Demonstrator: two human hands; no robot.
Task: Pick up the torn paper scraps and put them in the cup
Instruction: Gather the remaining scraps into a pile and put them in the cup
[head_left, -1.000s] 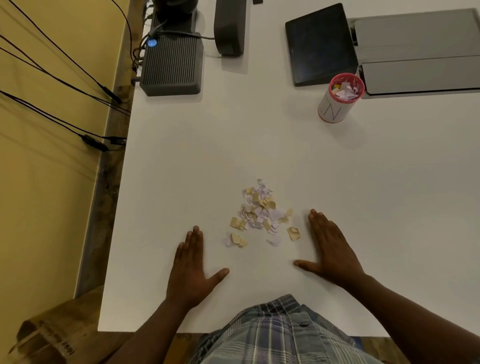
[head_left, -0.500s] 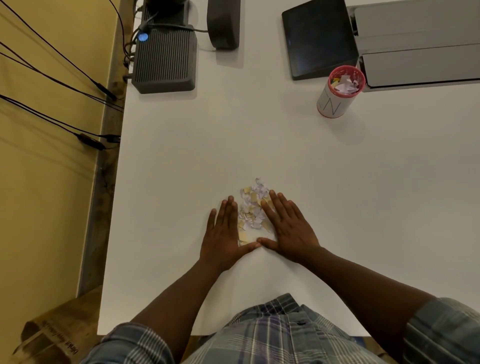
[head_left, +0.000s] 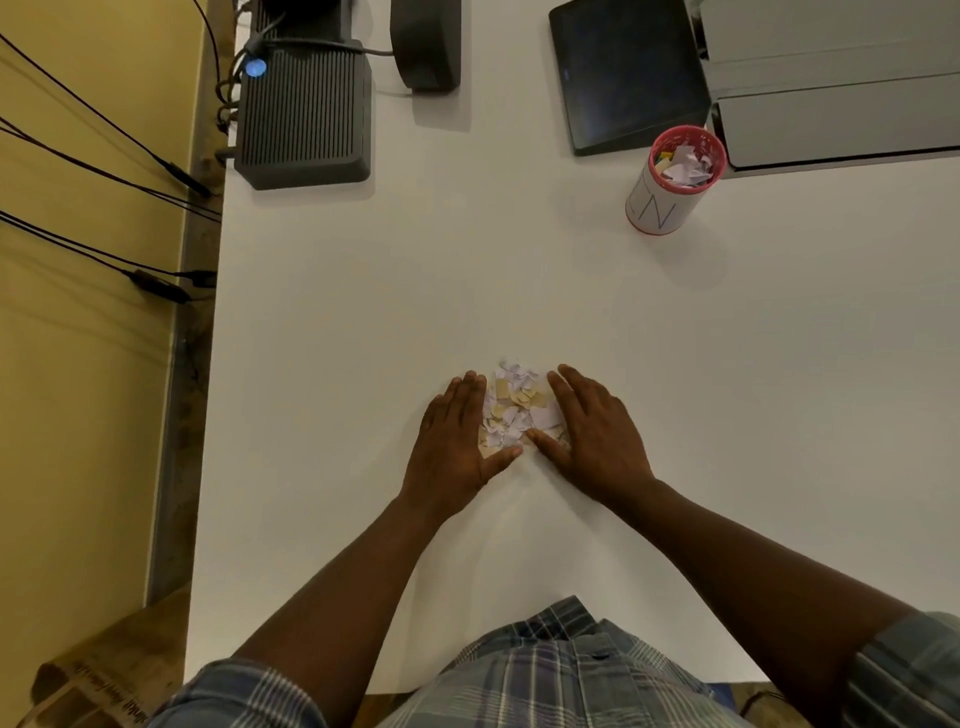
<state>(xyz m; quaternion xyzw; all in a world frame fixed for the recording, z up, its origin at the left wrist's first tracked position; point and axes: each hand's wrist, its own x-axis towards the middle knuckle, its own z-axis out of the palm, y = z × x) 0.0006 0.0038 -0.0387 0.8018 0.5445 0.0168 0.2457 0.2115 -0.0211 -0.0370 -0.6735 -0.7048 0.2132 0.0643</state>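
The left hand (head_left: 456, 439) and right hand (head_left: 592, 434) now flank the paper scraps (head_left: 517, 408), no longer spread wide. The scraps sit bunched into a tighter pile.

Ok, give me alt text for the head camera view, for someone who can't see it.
Two flat hands, left hand and right hand, bracket a small pile of torn paper scraps on a white table. A red-rimmed cup, already holding scraps, stands far right, near dark electronics.
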